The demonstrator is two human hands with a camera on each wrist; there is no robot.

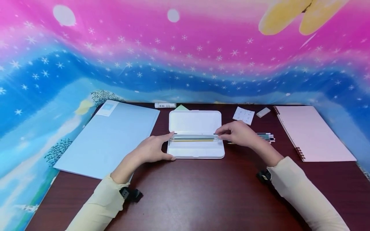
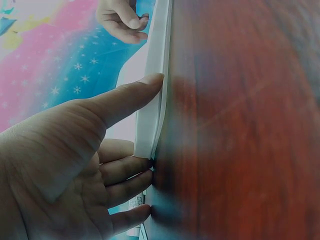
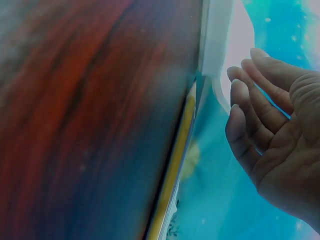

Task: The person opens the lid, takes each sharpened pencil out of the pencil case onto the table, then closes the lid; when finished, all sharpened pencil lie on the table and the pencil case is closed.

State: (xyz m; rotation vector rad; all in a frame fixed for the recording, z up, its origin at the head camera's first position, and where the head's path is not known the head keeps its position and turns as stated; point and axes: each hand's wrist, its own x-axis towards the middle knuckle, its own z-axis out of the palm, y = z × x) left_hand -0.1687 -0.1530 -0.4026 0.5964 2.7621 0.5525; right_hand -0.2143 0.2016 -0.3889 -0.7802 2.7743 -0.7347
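Note:
A white pencil case (image 1: 196, 152) lies with its lid raised on the dark wooden table. Several pencils (image 1: 193, 140), one yellow and others darker, lie lengthwise inside it. My left hand (image 1: 150, 148) grips the case's left end, thumb at the front side and fingers around the end, as the left wrist view shows. At the right end hovers my right hand (image 1: 238, 133), fingers loosely bent, with nothing visible between thumb and fingers in the right wrist view (image 3: 285, 125). Beneath it, more pencils (image 1: 267, 137) lie beside the case, including a sharpened yellow pencil (image 3: 177, 155).
On the left lies a large light blue folder (image 1: 115, 138); on the right, a pink spiral notebook (image 1: 315, 134). Along the back are a white glue stick (image 1: 165, 105), a green paper corner (image 1: 181, 107), a small printed card (image 1: 244, 115) and a white eraser (image 1: 263, 112). A patterned cloth (image 1: 185, 57) hangs behind.

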